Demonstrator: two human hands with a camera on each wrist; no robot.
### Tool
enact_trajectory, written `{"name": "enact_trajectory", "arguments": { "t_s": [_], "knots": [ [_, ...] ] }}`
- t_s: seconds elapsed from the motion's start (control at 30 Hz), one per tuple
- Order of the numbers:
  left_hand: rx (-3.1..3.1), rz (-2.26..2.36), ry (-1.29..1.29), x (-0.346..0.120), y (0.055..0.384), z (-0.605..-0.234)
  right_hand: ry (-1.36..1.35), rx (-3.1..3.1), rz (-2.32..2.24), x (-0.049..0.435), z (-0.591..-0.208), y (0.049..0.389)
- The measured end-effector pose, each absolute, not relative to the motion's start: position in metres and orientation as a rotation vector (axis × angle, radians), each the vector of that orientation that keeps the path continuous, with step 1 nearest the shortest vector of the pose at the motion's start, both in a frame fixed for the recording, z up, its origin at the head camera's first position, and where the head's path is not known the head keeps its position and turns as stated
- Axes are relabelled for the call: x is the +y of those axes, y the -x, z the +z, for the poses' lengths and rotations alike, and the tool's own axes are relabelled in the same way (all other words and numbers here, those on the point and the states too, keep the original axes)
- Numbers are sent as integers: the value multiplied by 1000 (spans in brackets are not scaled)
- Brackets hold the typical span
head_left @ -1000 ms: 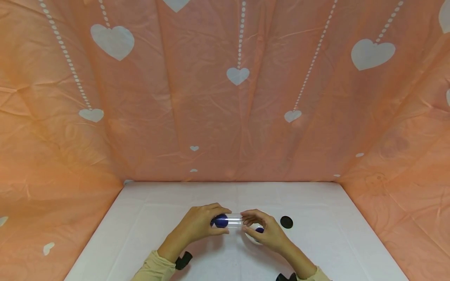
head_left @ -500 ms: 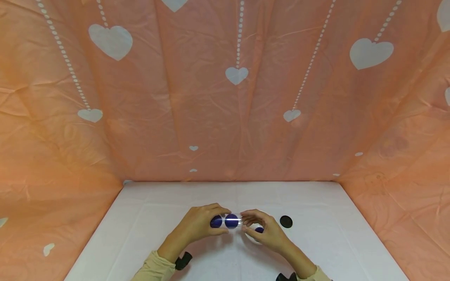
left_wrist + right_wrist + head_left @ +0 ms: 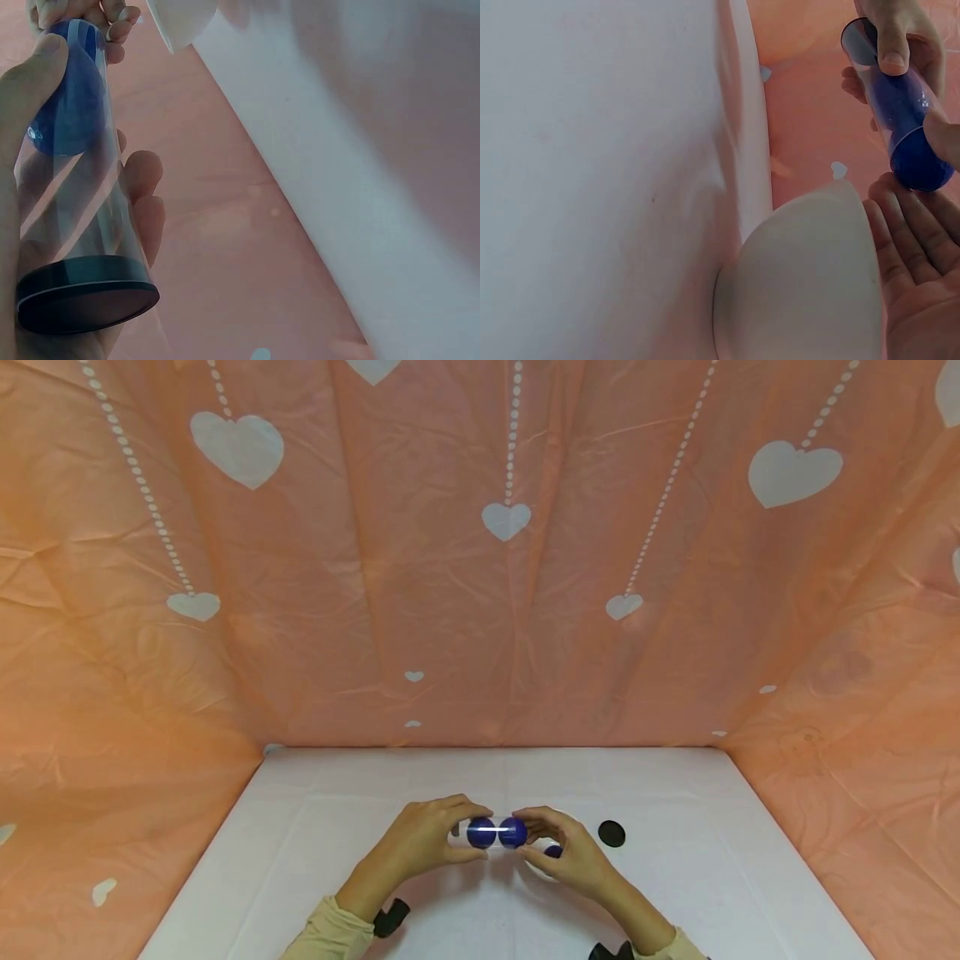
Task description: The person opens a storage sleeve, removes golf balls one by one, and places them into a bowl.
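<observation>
My left hand (image 3: 433,835) grips a clear tube (image 3: 56,202), held sideways above the table. A black cap (image 3: 90,296) closes the end near the left palm. Inside the tube lies one blue ball (image 3: 481,832). A second blue ball (image 3: 513,832) sticks partly out of the uncapped mouth. There my right hand (image 3: 568,852) is cupped, its fingers fairly straight below the ball and the thumb beside it. Under the right hand stands a white bowl (image 3: 802,277), partly hidden, with another blue ball (image 3: 553,852) showing in it.
A black round lid (image 3: 611,833) lies on the white tabletop (image 3: 360,777), right of the right hand. Orange cloth (image 3: 450,635) with white hearts hangs behind the table and along both sides. Dark straps (image 3: 392,917) sit at the wrists.
The blue balls have rolled rightward along the tube; the leading one has reached its mouth at the right fingers. Both hands have stayed nearly still.
</observation>
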State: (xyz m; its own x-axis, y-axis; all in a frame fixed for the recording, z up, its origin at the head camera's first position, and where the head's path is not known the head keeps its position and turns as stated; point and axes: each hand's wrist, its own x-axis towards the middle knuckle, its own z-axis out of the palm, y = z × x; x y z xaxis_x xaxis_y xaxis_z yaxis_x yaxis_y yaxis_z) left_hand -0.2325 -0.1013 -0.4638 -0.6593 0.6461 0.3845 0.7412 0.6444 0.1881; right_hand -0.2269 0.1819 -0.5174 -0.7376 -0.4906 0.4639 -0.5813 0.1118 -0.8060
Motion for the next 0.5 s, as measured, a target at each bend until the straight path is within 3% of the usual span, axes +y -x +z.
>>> {"name": "enact_trajectory", "arguments": {
  "t_s": [0.5],
  "knots": [
    [-2582,-492,1106,-103,232,-467,-1114,-2275,1671,180,-517,227]
  ]
}}
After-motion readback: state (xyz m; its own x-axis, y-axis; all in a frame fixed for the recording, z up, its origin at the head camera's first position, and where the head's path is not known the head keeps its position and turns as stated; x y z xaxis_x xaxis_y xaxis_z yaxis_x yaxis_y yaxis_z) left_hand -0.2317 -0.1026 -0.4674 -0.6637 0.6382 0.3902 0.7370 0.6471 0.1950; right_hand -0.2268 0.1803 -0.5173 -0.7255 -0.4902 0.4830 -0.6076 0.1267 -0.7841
